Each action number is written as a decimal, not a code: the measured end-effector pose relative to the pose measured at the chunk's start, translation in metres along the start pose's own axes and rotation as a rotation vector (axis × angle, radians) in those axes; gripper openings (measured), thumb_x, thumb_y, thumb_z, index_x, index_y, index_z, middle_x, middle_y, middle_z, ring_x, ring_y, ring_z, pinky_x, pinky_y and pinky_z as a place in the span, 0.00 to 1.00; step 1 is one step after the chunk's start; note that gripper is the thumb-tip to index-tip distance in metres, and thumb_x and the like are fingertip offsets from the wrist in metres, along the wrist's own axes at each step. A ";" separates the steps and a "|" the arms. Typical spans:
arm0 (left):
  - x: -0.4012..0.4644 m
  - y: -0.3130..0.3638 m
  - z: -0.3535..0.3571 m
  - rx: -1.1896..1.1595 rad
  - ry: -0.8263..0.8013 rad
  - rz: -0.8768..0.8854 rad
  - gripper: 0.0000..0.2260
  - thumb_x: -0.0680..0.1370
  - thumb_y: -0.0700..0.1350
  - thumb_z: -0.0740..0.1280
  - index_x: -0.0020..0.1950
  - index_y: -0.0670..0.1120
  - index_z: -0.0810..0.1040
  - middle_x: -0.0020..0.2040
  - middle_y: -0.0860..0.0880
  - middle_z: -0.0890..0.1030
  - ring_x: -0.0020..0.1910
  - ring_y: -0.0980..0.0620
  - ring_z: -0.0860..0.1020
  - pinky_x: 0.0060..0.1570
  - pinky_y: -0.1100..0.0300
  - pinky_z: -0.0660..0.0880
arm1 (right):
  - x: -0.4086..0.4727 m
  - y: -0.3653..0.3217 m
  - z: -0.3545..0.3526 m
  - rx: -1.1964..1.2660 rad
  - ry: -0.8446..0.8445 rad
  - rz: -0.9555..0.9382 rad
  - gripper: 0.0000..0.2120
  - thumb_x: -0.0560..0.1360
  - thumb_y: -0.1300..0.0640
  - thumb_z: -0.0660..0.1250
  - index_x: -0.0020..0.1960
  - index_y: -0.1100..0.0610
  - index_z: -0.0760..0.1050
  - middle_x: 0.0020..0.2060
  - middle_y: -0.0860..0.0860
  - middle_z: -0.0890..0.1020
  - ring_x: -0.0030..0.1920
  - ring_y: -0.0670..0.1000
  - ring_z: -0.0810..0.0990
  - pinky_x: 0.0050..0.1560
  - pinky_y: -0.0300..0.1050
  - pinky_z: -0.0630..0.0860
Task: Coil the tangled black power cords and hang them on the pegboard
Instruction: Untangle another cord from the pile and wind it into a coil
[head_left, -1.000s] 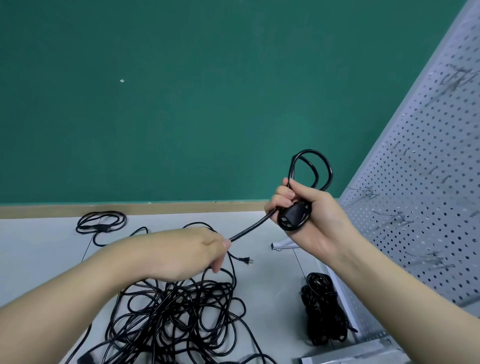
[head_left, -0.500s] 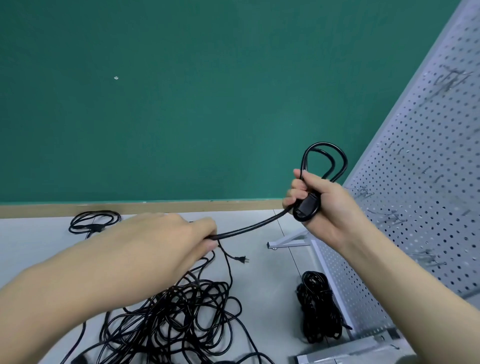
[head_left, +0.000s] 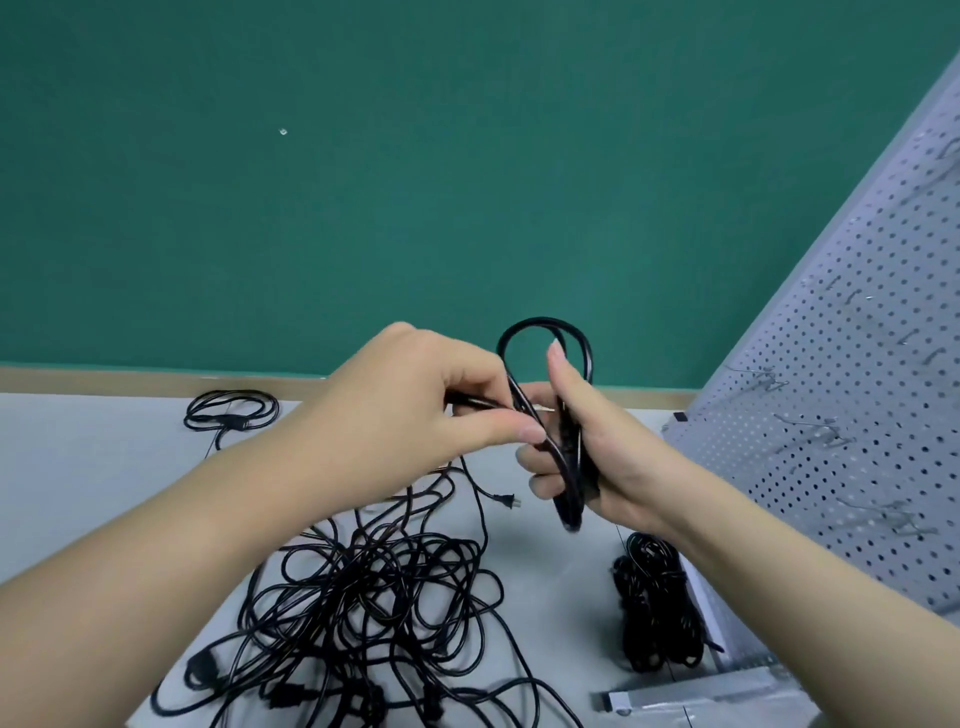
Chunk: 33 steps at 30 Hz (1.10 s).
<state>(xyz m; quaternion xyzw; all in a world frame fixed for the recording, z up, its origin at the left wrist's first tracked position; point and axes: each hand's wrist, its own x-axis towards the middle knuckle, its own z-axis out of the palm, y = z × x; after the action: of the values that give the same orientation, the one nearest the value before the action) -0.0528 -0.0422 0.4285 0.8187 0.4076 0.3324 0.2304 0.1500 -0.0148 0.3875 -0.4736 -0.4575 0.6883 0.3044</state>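
My right hand (head_left: 597, 447) grips a small coil of black power cord (head_left: 545, 332), whose loops stick up above the fingers and down below the palm. My left hand (head_left: 415, 405) pinches the same cord right beside the coil, thumb and fingers closed on it. The cord trails down into a big tangled pile of black cords (head_left: 374, 597) on the white floor. A loose plug (head_left: 506, 501) lies just past the pile. The grey pegboard (head_left: 857, 415) with metal hooks leans at the right.
A small coiled cord (head_left: 231, 415) lies far left near the baseboard. A bundled black cord (head_left: 657, 608) sits at the pegboard's foot. A green wall (head_left: 415, 182) fills the background. The pegboard's metal base rail (head_left: 691, 701) runs along the bottom right.
My left hand has travelled right along the cord and now meets my right hand at the coil. The coil has gained a loop hanging below my right palm.
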 end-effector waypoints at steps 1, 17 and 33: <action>0.002 -0.002 0.000 -0.002 0.040 -0.042 0.18 0.71 0.64 0.74 0.34 0.49 0.81 0.26 0.54 0.74 0.29 0.50 0.66 0.31 0.58 0.63 | -0.001 0.002 0.006 0.002 -0.104 0.020 0.47 0.62 0.20 0.69 0.61 0.58 0.78 0.35 0.47 0.66 0.30 0.47 0.60 0.29 0.39 0.64; 0.008 -0.026 0.001 0.051 -0.281 -0.169 0.30 0.72 0.75 0.61 0.39 0.47 0.80 0.35 0.53 0.75 0.33 0.53 0.71 0.36 0.56 0.70 | -0.026 0.010 0.020 -0.109 -0.628 0.258 0.29 0.62 0.69 0.55 0.63 0.61 0.74 0.38 0.51 0.68 0.30 0.46 0.62 0.30 0.36 0.61; 0.017 -0.036 0.003 -0.180 -0.078 -0.141 0.08 0.84 0.47 0.66 0.52 0.51 0.85 0.46 0.53 0.86 0.48 0.51 0.82 0.55 0.52 0.77 | -0.018 -0.001 0.012 -0.200 -0.301 -0.025 0.17 0.73 0.58 0.68 0.61 0.63 0.78 0.49 0.64 0.85 0.42 0.59 0.82 0.47 0.50 0.78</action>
<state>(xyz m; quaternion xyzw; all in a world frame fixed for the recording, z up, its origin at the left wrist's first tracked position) -0.0617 -0.0080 0.4097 0.7764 0.4235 0.3183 0.3415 0.1453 -0.0340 0.3963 -0.3875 -0.5700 0.6985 0.1921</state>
